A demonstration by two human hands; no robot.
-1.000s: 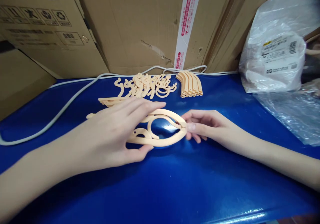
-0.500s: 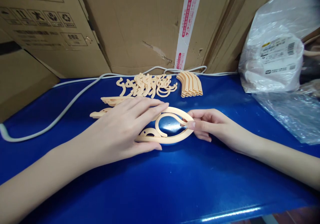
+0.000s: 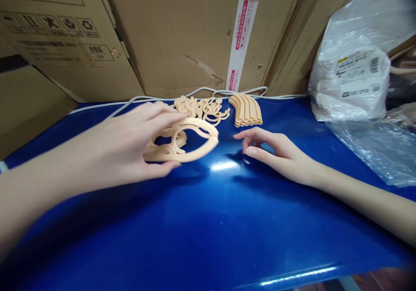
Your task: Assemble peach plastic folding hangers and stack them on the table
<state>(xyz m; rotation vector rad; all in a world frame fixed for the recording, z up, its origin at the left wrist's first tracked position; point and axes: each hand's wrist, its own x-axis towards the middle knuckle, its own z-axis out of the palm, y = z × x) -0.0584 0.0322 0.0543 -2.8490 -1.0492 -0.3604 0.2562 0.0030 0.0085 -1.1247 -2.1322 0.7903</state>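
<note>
Cream jointed frame [image 3: 198,153] is projecting left of centre from the left hand [image 3: 130,135], which is clasping its long sides, apparently to stop it unfolding. Behind, loose hooks [image 3: 190,107] are lying heaped beside stacked curved pieces [image 3: 245,109], seemingly sorted by shape. The right hand [image 3: 285,154] is hovering, thumb and forefinger parted, holding nothing, while the blue tabletop [image 3: 227,221] is leaving room toward its front edge [image 3: 299,276].

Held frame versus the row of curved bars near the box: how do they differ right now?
The held frame is gripped in the left hand; the row of curved bars lies untouched on the table. The held frame meets in a point around an opening; the curved bars sit packed side by side. The held frame is nearer the camera than the curved bars. Both are pale cream.
</note>
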